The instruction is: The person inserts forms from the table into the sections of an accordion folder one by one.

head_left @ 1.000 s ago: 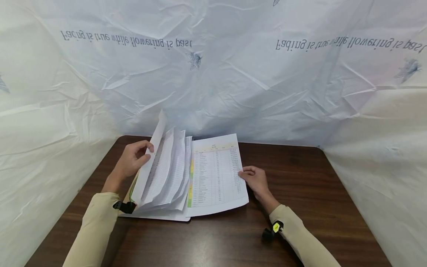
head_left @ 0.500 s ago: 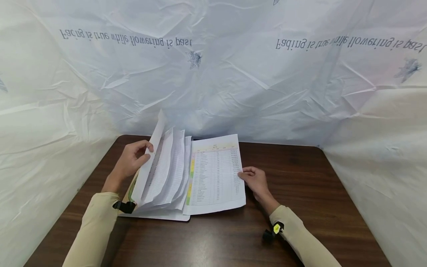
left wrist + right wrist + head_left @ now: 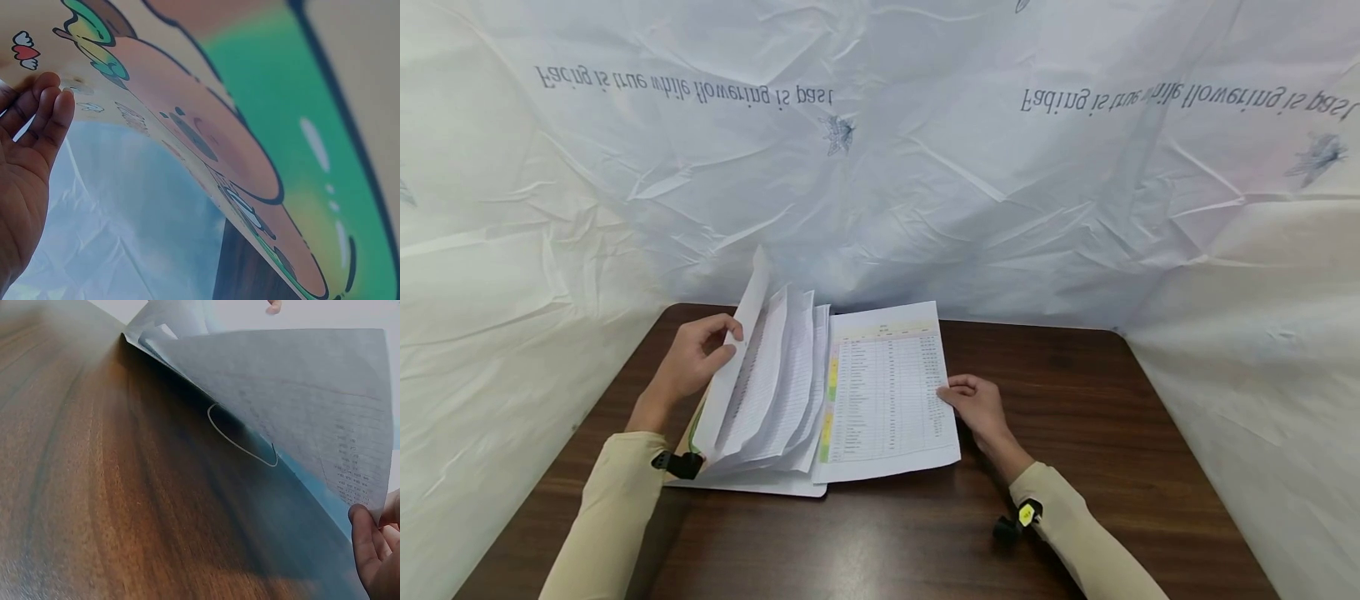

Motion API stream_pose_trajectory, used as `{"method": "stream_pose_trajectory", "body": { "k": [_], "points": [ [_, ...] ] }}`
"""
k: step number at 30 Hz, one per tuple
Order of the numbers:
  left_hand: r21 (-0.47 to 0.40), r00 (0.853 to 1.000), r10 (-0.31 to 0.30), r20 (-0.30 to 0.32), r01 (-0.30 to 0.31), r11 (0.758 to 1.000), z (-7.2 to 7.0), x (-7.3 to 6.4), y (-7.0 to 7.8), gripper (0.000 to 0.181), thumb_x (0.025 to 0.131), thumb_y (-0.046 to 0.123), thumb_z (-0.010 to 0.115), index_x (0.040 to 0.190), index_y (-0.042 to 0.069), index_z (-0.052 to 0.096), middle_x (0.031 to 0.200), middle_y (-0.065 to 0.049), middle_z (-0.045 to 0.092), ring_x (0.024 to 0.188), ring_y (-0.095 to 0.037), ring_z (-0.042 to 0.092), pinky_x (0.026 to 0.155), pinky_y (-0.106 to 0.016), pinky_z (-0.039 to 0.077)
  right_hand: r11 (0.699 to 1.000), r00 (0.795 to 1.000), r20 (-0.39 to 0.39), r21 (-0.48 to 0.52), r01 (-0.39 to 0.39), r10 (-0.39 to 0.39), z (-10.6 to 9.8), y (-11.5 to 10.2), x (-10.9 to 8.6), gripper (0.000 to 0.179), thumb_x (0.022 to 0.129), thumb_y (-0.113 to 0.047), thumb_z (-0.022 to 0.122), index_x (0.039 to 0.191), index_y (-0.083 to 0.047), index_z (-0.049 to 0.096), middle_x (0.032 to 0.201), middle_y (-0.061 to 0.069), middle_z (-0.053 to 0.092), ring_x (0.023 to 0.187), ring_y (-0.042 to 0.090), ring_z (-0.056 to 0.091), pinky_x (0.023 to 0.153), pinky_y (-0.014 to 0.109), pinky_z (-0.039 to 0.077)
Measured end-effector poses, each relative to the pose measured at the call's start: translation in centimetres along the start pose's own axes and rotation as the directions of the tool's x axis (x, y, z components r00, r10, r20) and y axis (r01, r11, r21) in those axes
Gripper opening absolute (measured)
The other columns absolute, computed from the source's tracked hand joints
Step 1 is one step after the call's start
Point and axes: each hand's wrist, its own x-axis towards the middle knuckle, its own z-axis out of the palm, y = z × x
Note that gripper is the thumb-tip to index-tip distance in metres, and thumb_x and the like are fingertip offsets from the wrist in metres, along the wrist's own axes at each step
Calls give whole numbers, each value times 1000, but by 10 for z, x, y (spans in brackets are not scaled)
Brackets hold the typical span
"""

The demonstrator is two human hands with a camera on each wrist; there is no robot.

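On the table's left lies a document folder with its front cover raised, and several printed sheets fan out under it. My left hand (image 3: 696,354) pinches the cover (image 3: 741,358) near its left edge; in the left wrist view the cover's outer side (image 3: 231,144) bears a cartoon print in pink and green. My right hand (image 3: 981,408) pinches the right edge of a printed table sheet (image 3: 887,392) with coloured marks down its left side. In the right wrist view this sheet (image 3: 300,387) is tilted up off the table, between thumb and fingers. Its left edge lies against the other papers (image 3: 793,392).
The brown wooden table (image 3: 1060,433) extends right and forward of the papers. White sheeting (image 3: 887,208) with lettering stands behind and at both sides. A thin pale loop (image 3: 240,444) shows beneath the sheet in the right wrist view.
The right hand's sheet has shifted slightly, its lower edge moving left and then back right. Both hands keep their grips and are nearly still.
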Motion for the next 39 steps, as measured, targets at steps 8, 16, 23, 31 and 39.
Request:
{"method": "stream_pose_trajectory", "body": {
  "k": [8, 16, 23, 31, 39],
  "points": [
    [-1, 1000, -1, 6, 1, 1000, -4, 5, 22, 15, 81, -14, 54, 90, -8, 63, 81, -14, 60, 67, -15, 50, 59, -22, 42, 1000, 1000, 6, -23, -8, 8, 0, -2, -1, 26, 88, -11, 77, 109, 2, 71, 93, 14, 74, 74, 16, 69, 66, 27, 54],
    [-1, 1000, 7, 7, -7, 1000, -2, 4, 20, 15, 81, -14, 55, 91, -7, 63, 82, -15, 61, 65, -11, 50, 59, -19, 40, 1000, 1000, 8, -8, -8, 8, 2, -2, 2, 27, 89, -11, 76, 110, 4, 70, 97, 16, 75, 77, 15, 71, 67, 26, 54],
    [-4, 1000, -6, 9, 6, 1000, -2, 5, 21, 15, 81, -13, 54, 90, -5, 62, 82, -15, 60, 62, -13, 49, 57, -20, 40, 1000, 1000, -14, -6, -8, 8, 3, -3, 5, 26, 89, -11, 76, 111, 3, 71, 100, 17, 75, 79, 17, 72, 68, 26, 55],
    [7, 1000, -6, 5, 6, 1000, -1, 4, 22, 16, 81, -15, 54, 90, -6, 62, 82, -15, 61, 63, -14, 50, 58, -19, 40, 1000, 1000, -13, 17, -21, 22, 4, -4, 2, 25, 88, -11, 77, 108, 3, 71, 95, 15, 75, 76, 15, 70, 66, 28, 54],
    [6, 1000, -6, 4, 6, 1000, -2, 4, 20, 16, 81, -16, 54, 91, -7, 62, 82, -15, 60, 67, -14, 51, 60, -20, 41, 1000, 999, -33, 2, -11, 11, -2, -3, 1, 25, 87, -10, 77, 108, 3, 71, 95, 16, 75, 76, 15, 70, 66, 27, 55]
  ]
}}
